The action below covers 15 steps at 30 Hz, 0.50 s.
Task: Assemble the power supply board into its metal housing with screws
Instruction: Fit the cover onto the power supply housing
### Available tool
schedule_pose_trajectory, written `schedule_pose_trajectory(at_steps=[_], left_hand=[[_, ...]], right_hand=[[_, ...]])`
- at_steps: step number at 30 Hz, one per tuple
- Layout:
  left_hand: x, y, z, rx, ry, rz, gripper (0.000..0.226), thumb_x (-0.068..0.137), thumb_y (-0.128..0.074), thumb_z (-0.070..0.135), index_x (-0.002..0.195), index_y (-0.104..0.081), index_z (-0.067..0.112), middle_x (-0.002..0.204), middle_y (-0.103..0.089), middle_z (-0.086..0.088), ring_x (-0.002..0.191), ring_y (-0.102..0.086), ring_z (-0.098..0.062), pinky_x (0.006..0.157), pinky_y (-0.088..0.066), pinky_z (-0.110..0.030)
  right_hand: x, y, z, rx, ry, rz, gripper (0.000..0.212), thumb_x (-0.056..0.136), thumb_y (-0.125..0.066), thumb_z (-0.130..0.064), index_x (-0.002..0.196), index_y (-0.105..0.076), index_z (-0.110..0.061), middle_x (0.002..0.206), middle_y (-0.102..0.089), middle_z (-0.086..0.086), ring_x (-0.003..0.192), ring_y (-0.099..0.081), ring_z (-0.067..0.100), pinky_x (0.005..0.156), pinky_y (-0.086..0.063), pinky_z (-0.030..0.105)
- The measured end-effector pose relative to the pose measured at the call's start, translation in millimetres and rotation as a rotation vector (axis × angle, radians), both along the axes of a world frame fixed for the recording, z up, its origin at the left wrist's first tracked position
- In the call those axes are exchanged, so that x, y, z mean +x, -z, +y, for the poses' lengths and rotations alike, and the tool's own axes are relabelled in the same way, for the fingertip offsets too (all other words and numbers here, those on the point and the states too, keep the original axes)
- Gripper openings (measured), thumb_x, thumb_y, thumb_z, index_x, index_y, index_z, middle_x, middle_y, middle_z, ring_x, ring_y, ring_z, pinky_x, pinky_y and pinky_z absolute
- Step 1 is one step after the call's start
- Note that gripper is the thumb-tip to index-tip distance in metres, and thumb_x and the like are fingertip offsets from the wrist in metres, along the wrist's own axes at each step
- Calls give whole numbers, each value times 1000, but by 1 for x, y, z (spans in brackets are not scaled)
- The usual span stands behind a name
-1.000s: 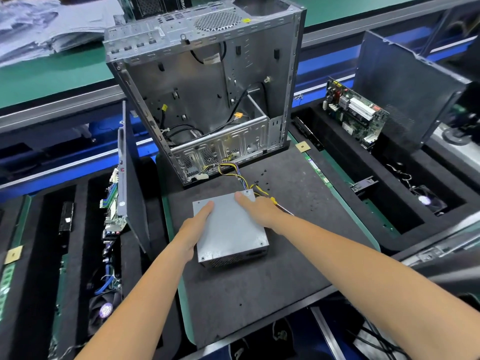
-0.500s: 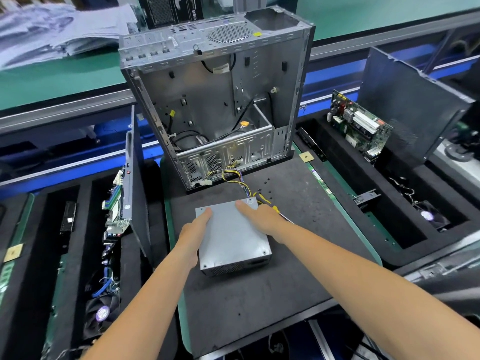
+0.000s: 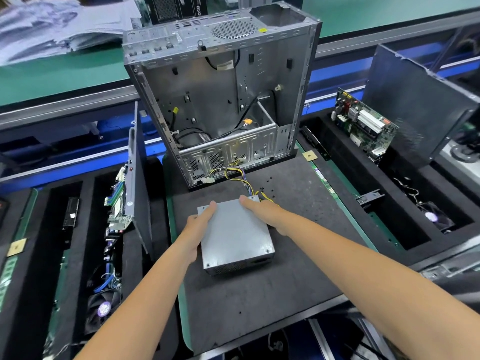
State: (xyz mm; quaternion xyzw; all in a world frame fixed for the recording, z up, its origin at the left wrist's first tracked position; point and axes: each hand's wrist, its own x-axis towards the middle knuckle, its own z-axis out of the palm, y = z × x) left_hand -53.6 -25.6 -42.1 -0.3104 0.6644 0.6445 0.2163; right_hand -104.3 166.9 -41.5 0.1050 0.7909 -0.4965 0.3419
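Note:
A grey metal power supply point(image 3: 235, 235) lies flat on the black foam mat point(image 3: 259, 294). My left hand point(image 3: 198, 227) grips its left edge and my right hand point(image 3: 265, 213) grips its far right edge, with a digit of each on the top face. Yellow and black cables point(image 3: 239, 175) run from its far end toward the open metal computer case point(image 3: 207, 100), which stands upright just behind. Several small black screws point(image 3: 268, 187) lie loose on the mat to the right of the cables.
A dark side panel point(image 3: 139, 183) leans upright left of the mat, with boards beside it. To the right, foam compartments hold a green circuit board point(image 3: 363, 126), another panel point(image 3: 415, 105) and a fan point(image 3: 432, 216). A second fan point(image 3: 104, 309) lies at lower left.
Both hands stay on the power supply in about the same place. Only the view has shifted slightly.

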Motion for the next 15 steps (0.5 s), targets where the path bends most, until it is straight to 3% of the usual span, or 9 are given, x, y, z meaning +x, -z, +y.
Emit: schedule_pose_trajectory(at_steps=[7,9,11,15], left_hand=[[1,4,9,-53,-124,11,64,79,-68,58,117,-57,8,109,-68,-7,90,-70,-27,79,-58,-41],[-1,6,10,-58,-165,12,65,77,-70,57,115,-56,6,108,-68,-7,89,-70,-28,79,-58,-42],[0,9,9,-100,-189,13,65,76,-70,58,113,-56,6,107,-67,-7,89,-69,-28,82,-57,-43],[0,12,5,-151,-161,20,61,71,-69,64,100,-62,12,101,-69,-4,86,-69,-26,82,-57,-40]], right_hand=[[3,0,-4,34,9,73,65,87,-44,-69,125,-56,-17,95,-52,-13,80,-47,3,68,-35,22],[3,1,-4,17,30,58,66,86,-47,-69,122,-58,-15,97,-55,-13,84,-51,5,67,-38,22],[5,2,-5,-7,48,43,70,83,-49,-71,123,-59,-14,113,-62,-2,97,-58,13,71,-43,24],[6,5,-7,-4,81,51,74,82,-48,-72,126,-59,-13,128,-57,6,110,-57,22,84,-46,30]])
